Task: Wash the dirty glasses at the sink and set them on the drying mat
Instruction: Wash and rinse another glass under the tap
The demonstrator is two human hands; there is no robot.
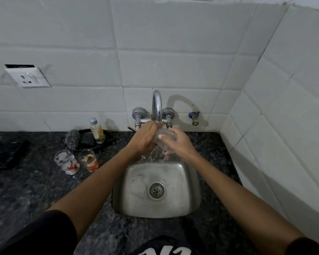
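I am gripping a clear glass (165,135) in my right hand (177,144) under the faucet (157,105), centre frame; my left hand (145,137) is wrapping its rim, hiding it. Two dirty glasses (75,161) are standing left of the sink (157,190), near a blurry scrubber (72,139).

Clear glass (165,138) tilted under running tap (157,105)

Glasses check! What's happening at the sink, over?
Both hands, left and right, grip one clear glass under the running faucet. Two dirty glasses wait on the counter, left of the sink. Nothing in the way.
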